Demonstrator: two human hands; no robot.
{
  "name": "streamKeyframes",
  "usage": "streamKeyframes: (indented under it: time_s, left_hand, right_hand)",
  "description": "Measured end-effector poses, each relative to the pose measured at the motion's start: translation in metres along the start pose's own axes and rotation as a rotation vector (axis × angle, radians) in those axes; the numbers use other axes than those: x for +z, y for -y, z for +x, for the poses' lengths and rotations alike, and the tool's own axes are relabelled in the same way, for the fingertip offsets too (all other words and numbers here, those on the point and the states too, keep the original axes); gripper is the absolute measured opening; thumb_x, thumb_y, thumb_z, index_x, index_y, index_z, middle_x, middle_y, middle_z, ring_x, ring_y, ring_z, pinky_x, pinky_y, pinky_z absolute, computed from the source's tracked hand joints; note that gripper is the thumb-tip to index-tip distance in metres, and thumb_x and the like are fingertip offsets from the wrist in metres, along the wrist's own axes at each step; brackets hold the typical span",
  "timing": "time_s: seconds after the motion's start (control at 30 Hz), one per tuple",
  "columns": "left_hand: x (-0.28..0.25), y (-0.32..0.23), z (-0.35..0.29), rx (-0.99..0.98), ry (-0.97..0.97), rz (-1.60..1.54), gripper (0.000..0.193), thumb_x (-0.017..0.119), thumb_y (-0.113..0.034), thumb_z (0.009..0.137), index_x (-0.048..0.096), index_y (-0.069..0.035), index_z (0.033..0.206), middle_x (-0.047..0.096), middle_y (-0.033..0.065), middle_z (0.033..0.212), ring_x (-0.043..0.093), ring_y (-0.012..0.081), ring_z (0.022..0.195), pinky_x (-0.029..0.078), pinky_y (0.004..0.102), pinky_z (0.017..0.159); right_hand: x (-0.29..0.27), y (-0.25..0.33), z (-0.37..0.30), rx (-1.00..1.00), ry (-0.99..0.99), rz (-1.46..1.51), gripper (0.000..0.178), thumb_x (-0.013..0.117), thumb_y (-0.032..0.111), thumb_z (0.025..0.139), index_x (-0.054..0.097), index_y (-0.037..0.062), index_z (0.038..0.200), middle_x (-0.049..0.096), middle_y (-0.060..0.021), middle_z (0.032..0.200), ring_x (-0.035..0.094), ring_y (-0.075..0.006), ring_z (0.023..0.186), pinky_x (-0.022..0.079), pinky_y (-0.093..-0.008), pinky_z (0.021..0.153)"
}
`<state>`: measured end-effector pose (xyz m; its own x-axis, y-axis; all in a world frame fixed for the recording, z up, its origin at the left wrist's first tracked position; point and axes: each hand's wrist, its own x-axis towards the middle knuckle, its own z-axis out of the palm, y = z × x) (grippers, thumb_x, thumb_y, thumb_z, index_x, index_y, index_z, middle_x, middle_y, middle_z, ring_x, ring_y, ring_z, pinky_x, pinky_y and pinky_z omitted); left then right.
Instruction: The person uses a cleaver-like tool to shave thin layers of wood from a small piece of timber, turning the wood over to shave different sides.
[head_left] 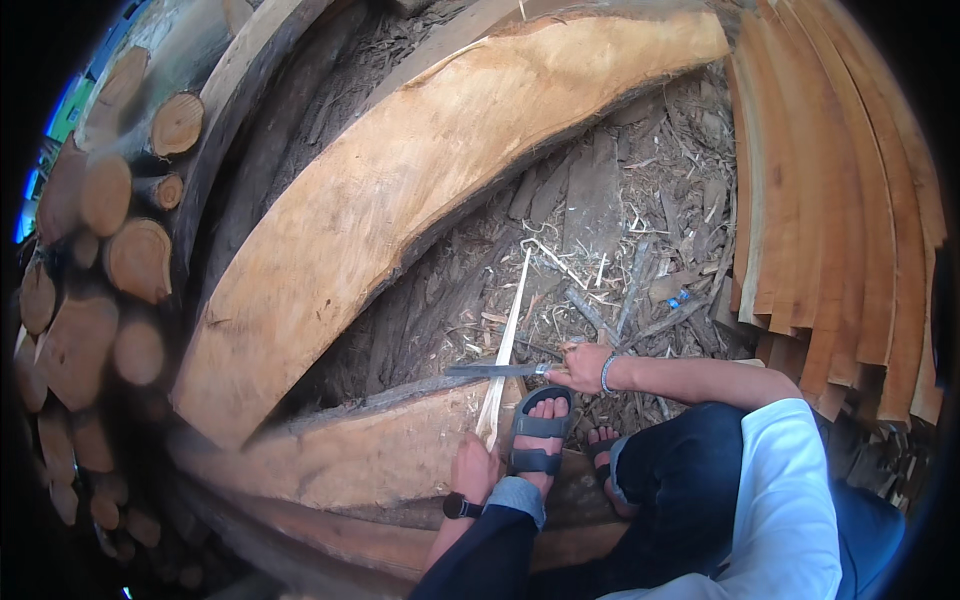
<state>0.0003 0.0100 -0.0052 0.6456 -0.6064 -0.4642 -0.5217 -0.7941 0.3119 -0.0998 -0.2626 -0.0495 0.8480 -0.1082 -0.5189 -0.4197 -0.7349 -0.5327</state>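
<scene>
My left hand (475, 468), with a dark watch at the wrist, is closed on the near end of a long, thin, pale wood strip (511, 325). The strip runs away from me and narrows toward its far tip above the littered ground. In my right hand (585, 367), which wears a bracelet, is the handle of a knife (475, 371). Its straight grey blade points left and crosses the strip; whether it cuts into the wood I cannot tell. My sandalled foot (541, 430) rests on a sawn plank (370, 455), just right of the strip.
A large curved slab (400, 180) lies beyond my hands. Stacked logs (138, 260) rise at the left, and long sawn boards (830, 190) stand at the right. Bark, shavings and a blue scrap (679, 299) litter the ground (600, 215).
</scene>
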Motion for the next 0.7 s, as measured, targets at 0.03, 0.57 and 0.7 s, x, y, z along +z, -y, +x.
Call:
streamKeyframes:
  time_s: [0.03,0.57,0.7]
  left_hand:
    - [-0.001,-0.001,-0.001,0.001,-0.001,-0.003,0.032,0.063,-0.024,0.088,0.054,0.007,0.089,0.061,0.0329,0.089,0.061,0.0491,0.085,0.05,0.0539,0.074]
    - [0.004,0.0,0.004,-0.02,0.018,-0.042,0.041,0.061,-0.031,0.091,0.053,0.009,0.093,0.062,0.035,0.084,0.062,0.0504,0.083,0.05,0.054,0.073]
    - [0.0,-0.003,0.005,-0.051,0.041,-0.031,0.041,0.061,-0.031,0.091,0.053,0.009,0.094,0.063,0.0348,0.085,0.062,0.0496,0.083,0.05,0.0537,0.074]
  right_hand:
    - [0.005,0.006,-0.002,-0.029,0.004,0.014,0.077,0.039,0.066,0.092,0.07,-0.0024,0.075,0.068,-0.0263,0.076,0.069,-0.041,0.078,0.056,-0.0485,0.074]
    - [-0.002,0.001,0.005,-0.067,-0.053,-0.098,0.077,0.039,0.066,0.092,0.071,-0.0021,0.075,0.066,-0.0264,0.072,0.068,-0.0419,0.075,0.055,-0.049,0.071]
    - [0.003,0.016,-0.004,-0.135,0.018,-0.106,0.073,0.038,0.063,0.094,0.073,0.0004,0.081,0.069,-0.0253,0.08,0.069,-0.041,0.08,0.056,-0.0491,0.074]
